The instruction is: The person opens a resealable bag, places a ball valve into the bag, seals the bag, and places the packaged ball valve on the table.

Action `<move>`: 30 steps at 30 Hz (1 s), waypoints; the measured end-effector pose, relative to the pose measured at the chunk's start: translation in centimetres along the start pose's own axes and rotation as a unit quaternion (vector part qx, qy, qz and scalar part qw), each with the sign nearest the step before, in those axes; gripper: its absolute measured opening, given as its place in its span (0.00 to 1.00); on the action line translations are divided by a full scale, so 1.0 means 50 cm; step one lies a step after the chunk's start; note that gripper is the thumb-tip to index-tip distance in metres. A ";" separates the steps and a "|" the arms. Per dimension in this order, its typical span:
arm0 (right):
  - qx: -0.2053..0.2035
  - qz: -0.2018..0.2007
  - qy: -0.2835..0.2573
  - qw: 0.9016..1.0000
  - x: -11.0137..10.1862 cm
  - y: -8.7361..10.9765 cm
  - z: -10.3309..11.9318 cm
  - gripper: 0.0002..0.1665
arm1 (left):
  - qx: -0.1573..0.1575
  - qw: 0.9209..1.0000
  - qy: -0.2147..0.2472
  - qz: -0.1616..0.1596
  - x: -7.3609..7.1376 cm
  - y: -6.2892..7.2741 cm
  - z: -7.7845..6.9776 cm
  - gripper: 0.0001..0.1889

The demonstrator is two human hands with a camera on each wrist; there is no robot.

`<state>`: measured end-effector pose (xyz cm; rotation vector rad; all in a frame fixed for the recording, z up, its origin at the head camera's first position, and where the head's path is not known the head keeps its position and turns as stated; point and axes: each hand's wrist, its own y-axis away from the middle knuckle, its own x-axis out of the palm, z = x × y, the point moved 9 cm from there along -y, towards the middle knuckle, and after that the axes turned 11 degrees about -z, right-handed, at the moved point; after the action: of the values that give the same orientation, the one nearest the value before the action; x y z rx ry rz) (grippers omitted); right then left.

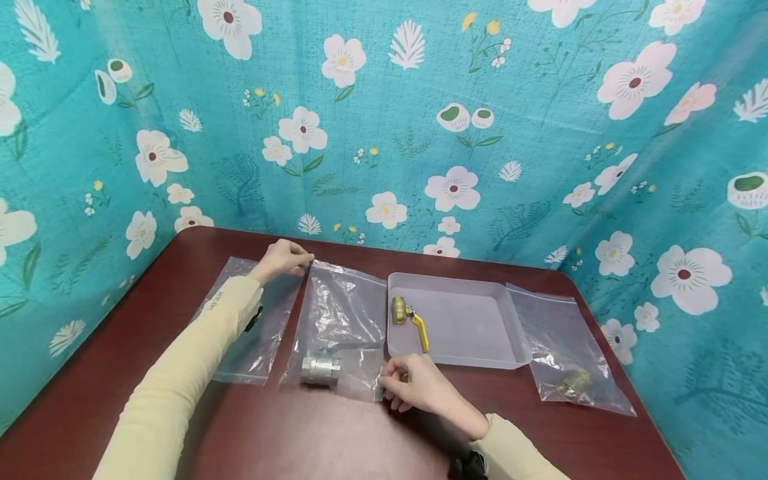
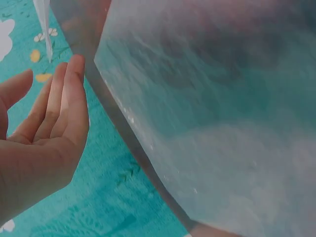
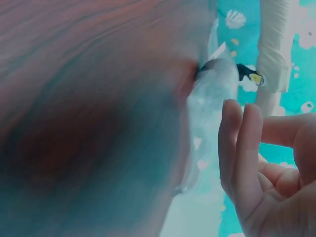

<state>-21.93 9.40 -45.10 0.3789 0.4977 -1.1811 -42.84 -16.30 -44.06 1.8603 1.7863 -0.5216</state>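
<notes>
A clear plastic bag (image 1: 342, 300) lies mid-table with a silver ball valve (image 1: 321, 371) and its grey lever inside it. My left hand (image 1: 282, 259) is at the bag's far left corner. The left wrist view shows that hand's fingers (image 2: 74, 84) fairly straight, the thumb apart from them. Near the bag's close right corner, my right hand (image 1: 417, 385) has its thumb and fingers together, pinching the plastic edge. The exact contact is small and partly hidden. Bag film fills much of the left wrist view.
Right of the bag stands a whitish plastic tray (image 1: 462, 313) holding a brass ball valve (image 1: 399, 311) with a yellow lever. Another bag (image 1: 540, 313) at far right contains a brass fitting (image 1: 575, 383). A flat bag (image 1: 264, 333) lies under the left forearm. A flowered curtain borders the table.
</notes>
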 end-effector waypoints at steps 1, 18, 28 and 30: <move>-0.005 -0.001 -0.001 1.000 0.000 0.000 0.007 0.10 | 0.002 1.000 -0.003 -0.001 -0.004 0.001 0.000 0.21; -0.110 0.008 0.018 0.994 0.100 -0.048 0.169 0.05 | 0.009 0.998 -0.037 -0.045 -0.127 0.046 0.080 0.19; -0.135 0.034 0.054 0.989 0.211 -0.094 0.237 0.07 | -0.037 0.990 -0.061 -0.119 -0.227 0.085 0.193 0.18; -0.138 0.032 0.068 0.988 0.227 -0.107 0.248 0.08 | -0.041 0.988 -0.063 -0.132 -0.243 0.092 0.212 0.17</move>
<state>-21.52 -7.79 -41.21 0.2345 0.7533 -1.0123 -38.29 -32.44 -44.89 1.5098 1.9483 -0.6355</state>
